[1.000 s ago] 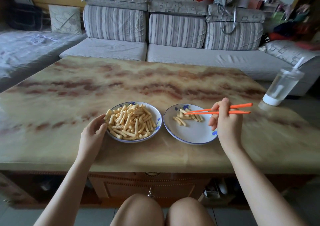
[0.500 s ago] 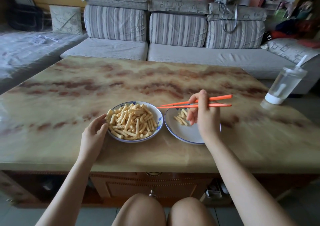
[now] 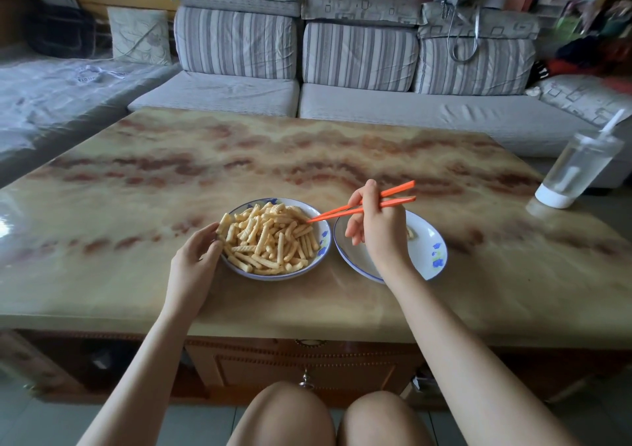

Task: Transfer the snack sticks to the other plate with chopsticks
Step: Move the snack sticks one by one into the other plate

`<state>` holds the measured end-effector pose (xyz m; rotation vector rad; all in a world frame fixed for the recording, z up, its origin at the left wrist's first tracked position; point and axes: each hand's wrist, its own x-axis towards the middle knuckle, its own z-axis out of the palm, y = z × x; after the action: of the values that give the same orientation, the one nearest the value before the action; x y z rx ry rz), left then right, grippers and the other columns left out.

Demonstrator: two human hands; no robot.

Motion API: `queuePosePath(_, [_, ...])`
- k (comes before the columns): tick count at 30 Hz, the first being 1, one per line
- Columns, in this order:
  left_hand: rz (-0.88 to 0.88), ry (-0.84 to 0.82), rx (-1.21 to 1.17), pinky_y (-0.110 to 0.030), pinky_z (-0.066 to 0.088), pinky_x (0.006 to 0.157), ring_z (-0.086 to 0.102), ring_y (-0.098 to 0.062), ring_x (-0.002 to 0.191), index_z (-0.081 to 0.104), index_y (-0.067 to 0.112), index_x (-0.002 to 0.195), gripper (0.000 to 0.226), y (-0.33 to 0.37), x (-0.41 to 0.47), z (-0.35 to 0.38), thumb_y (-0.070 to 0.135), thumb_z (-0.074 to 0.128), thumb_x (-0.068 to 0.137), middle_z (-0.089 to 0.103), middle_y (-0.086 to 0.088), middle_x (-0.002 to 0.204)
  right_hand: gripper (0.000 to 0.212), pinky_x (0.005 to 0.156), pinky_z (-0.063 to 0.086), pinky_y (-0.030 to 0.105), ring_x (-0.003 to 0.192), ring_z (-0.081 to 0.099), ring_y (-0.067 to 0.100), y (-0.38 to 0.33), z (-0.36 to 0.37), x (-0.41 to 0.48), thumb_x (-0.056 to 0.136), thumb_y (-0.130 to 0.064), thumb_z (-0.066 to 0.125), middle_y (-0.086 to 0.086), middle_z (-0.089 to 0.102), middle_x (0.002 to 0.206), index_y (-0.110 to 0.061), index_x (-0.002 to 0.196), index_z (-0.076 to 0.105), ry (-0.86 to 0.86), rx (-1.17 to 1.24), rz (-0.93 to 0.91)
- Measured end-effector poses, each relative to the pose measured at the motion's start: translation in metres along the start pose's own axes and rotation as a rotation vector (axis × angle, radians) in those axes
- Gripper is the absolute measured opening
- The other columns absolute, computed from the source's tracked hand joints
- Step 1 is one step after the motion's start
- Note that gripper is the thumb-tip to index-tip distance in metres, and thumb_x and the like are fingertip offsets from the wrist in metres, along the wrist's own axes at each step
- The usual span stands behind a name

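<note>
Snack sticks (image 3: 270,237), on plate (image 3: 323,238) held by left hand (image 3: 195,260), are piled just left of right hand (image 3: 376,233), fingers (image 3: 370,194) gripping chopsticks (image 3: 398,201).

Left plate (image 3: 273,276), holding snack sticks (image 3: 270,237), sits beside right plate (image 3: 427,240).
</note>
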<state>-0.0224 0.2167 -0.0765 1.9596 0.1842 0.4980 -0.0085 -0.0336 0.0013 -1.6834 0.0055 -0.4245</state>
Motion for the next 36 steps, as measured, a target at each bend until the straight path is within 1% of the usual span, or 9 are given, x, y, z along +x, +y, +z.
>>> queuePosePath(3, [-0.001,0.002,0.001,-0.018,0.037,0.086,0.054,-0.005,0.105,0.061,0.018,0.124,0.034,0.0,0.0,0.0,0.011,0.054,0.092,0.064,0.005,0.117,0.048,0.043,0.038,0.026,0.036,0.044,0.022,0.003,0.004,0.001,0.104,-0.033,0.033,0.008,0.051,0.041,-0.008,0.069,0.055,0.0,-0.007,0.0])
queuePosePath(6, [-0.002,0.002,0.004,-0.017,0.037,0.086,0.054,-0.004,0.106,0.061,0.018,0.125,0.034,0.0,0.0,0.001,0.012,0.054,0.092,0.063,0.005,0.118,0.048,0.043,0.038,0.024,0.035,0.043,0.02,0.001,0.006,0.0,0.104,-0.032,0.032,0.01,0.05,0.042,-0.006,0.07,0.054,0.0,-0.009,-0.01])
queuePosePath(10, [0.005,0.006,0.005,-0.013,0.036,0.083,0.054,-0.004,0.105,0.061,0.018,0.125,0.034,-0.001,0.0,0.0,0.011,0.054,0.092,0.063,0.004,0.118,0.049,0.043,0.036,0.025,0.035,0.042,0.021,0.001,0.006,-0.001,0.104,-0.033,0.03,0.015,0.049,0.044,-0.009,0.066,0.051,0.037,-0.015,-0.025])
queuePosePath(15, [0.002,0.004,0.002,-0.019,0.037,0.088,0.054,-0.005,0.107,0.061,0.018,0.125,0.034,-0.002,0.001,0.0,0.012,0.054,0.092,0.064,0.003,0.119,0.05,0.04,0.033,0.021,0.033,0.04,0.021,-0.002,-0.003,-0.003,0.104,-0.034,0.031,0.014,0.048,0.042,-0.01,0.064,0.05,0.089,0.02,-0.029])
queuePosePath(20, [0.002,0.001,-0.009,-0.02,0.038,0.088,0.055,-0.007,0.107,0.061,0.017,0.125,0.034,-0.001,0.001,0.001,0.01,0.053,0.092,0.064,0.002,0.119,0.05,0.042,0.035,0.028,0.036,0.04,0.025,-0.009,-0.019,-0.005,0.104,-0.035,0.032,0.009,0.046,0.038,-0.011,0.064,0.05,0.131,0.07,-0.041])
queuePosePath(23, [0.001,0.001,-0.01,-0.021,0.038,0.088,0.055,-0.007,0.107,0.061,0.017,0.125,0.034,-0.001,0.001,0.001,0.01,0.053,0.092,0.064,0.002,0.119,0.048,0.037,0.034,0.024,0.037,0.042,0.026,-0.014,-0.033,-0.005,0.104,-0.031,0.032,0.004,0.045,0.035,-0.011,0.063,0.05,0.176,0.067,-0.058])
queuePosePath(26, [-0.001,0.002,-0.005,-0.02,0.037,0.088,0.054,-0.007,0.107,0.061,0.016,0.126,0.034,-0.001,0.0,0.0,0.011,0.053,0.092,0.064,0.002,0.119,0.048,0.035,0.034,0.022,0.034,0.043,0.021,-0.013,-0.053,-0.003,0.104,-0.029,0.032,0.0,0.044,0.034,-0.013,0.063,0.05,0.219,0.036,-0.088])
queuePosePath(31, [-0.007,0.011,0.004,-0.019,0.036,0.088,0.054,-0.006,0.105,0.061,0.017,0.125,0.034,-0.001,0.0,0.002,0.011,0.054,0.092,0.064,0.001,0.119,0.047,0.037,0.035,0.025,0.034,0.043,0.021,-0.002,-0.088,-0.002,0.104,-0.028,0.033,0.001,0.045,0.036,-0.01,0.064,0.051,0.269,-0.008,-0.06])
queuePosePath(36, [0.001,0.006,0.016,-0.023,0.038,0.091,0.054,-0.009,0.108,0.061,0.017,0.126,0.034,-0.002,0.0,0.001,0.012,0.054,0.092,0.064,-0.001,0.121,0.045,0.037,0.037,0.028,0.035,0.045,0.022,0.003,-0.098,-0.005,0.103,-0.029,0.035,0.004,0.048,0.037,-0.01,0.068,0.054,0.256,-0.036,-0.055])
